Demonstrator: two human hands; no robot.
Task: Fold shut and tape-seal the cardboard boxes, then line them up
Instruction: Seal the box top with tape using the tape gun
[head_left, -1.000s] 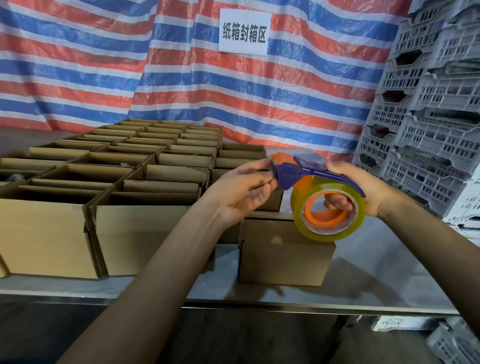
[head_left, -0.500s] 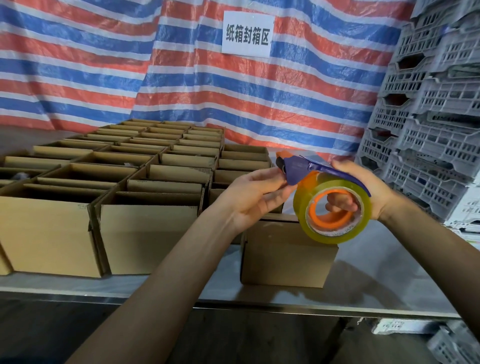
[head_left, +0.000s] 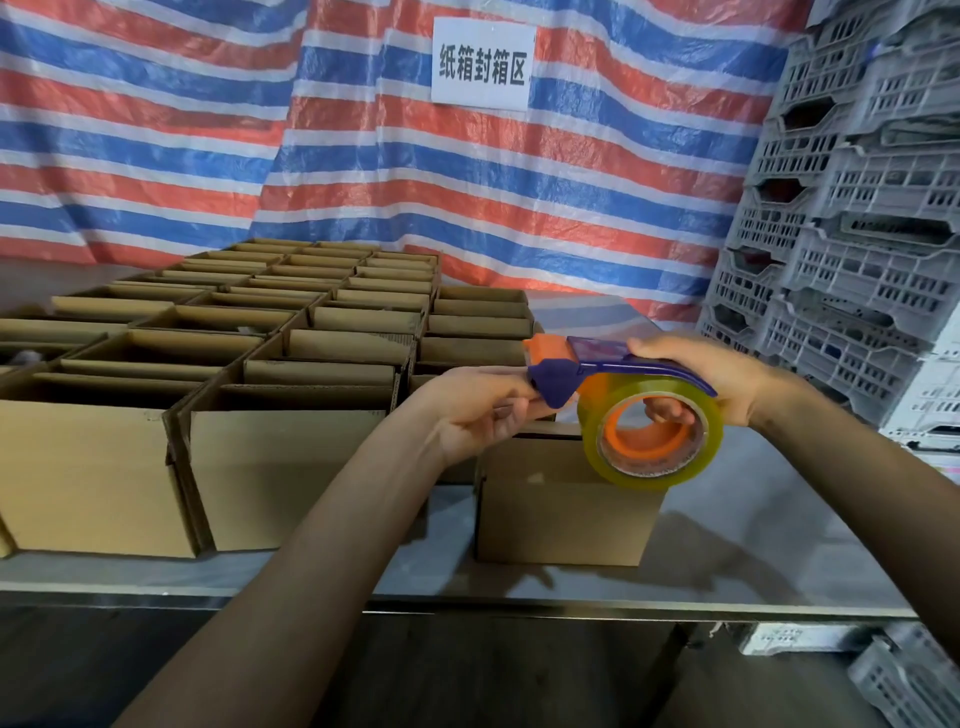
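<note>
My right hand grips a purple tape dispenser with an orange core and a yellowish clear tape roll, fingers through the core. It is held in the air above a small cardboard box standing alone near the table's front edge. My left hand pinches at the dispenser's purple cutter end, where the tape end sits; the tape end itself is too thin to make out. The box's top is mostly hidden behind the roll and my left hand.
Several open cardboard boxes fill the left and back of the grey table in rows. Grey plastic crates are stacked at the right. A striped tarp with a white sign hangs behind.
Both hands and the dispenser have shifted slightly right and down, staying above the single box. My left fingers stay at the cutter end.
</note>
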